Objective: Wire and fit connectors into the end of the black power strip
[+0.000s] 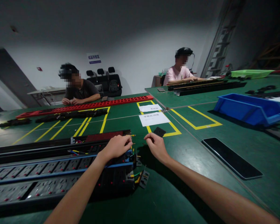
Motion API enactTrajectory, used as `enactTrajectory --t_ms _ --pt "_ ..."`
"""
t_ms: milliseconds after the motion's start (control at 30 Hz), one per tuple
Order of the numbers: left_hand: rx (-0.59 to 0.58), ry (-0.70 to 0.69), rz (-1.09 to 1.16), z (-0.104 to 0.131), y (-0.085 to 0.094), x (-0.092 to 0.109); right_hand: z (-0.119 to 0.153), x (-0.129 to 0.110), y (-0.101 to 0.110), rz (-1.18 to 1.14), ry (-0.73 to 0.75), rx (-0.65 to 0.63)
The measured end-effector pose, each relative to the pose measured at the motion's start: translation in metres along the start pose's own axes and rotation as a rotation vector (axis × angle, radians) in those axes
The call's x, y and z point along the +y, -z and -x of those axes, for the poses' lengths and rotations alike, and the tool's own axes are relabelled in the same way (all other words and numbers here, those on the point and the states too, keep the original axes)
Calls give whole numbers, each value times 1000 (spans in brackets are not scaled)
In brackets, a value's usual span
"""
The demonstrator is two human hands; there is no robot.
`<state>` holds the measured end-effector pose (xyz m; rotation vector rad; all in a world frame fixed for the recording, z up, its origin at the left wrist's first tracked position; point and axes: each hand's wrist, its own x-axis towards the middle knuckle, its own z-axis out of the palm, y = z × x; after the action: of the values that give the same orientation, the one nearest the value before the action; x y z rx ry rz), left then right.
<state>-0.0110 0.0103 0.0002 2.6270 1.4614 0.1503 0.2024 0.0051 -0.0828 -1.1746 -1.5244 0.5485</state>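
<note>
My left hand (118, 145) rests over the right end of a row of long black power strips (60, 166), its fingers curled and pressed together at the wire ends. What they grip there cannot be made out. Just right of it, above the green tabletop, is my right hand (156, 147), thumb and fingers pinched; anything between them is too small to name. A yellow wire terminal (133, 135) sticks out between the hands. Below, a small black end piece (144, 178) hangs from the nearest strip on green and yellow wires (135, 179).
A black square plate (159, 132) lies beyond my right hand, near paper labels (154, 119). To the right are a dark phone-like slab (232, 158) and a blue bin (249, 109). A long red slotted rail (88, 106) crosses behind. Two people sit across the table.
</note>
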Motion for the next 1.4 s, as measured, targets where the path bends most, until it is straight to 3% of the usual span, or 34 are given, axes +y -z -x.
enactTrajectory --t_ms 167,300,367,500,767,900,1100,1133,1200,1333,1400 --pt "18 3 20 0 -2 -2 3 -3 2 52 31 47" --pt "19 -12 25 0 -3 -5 10 -13 0 346 153 -165" --pt "17 -16 23 0 -2 -5 13 -19 -2 540 145 -262" --pt "11 -14 10 0 -2 -5 15 -24 -2 803 107 -334" --pt "13 -34 -5 -1 -2 -4 14 -29 12 846 211 -476" --pt "39 -43 -10 1 -3 -4 5 -37 33 820 93 -587" --pt "72 -33 10 1 -7 -6 -13 -27 97 766 -44 -826" --pt "73 -31 5 1 -8 -6 -14 -24 106 699 -135 -871" --pt "77 -28 -2 0 -9 -6 -13 -19 117 621 -135 -782" --pt "70 -23 7 0 -9 -6 -6 -21 109 823 -60 -389" --pt "64 -22 7 0 -8 -5 -3 -25 99 786 -12 -371"
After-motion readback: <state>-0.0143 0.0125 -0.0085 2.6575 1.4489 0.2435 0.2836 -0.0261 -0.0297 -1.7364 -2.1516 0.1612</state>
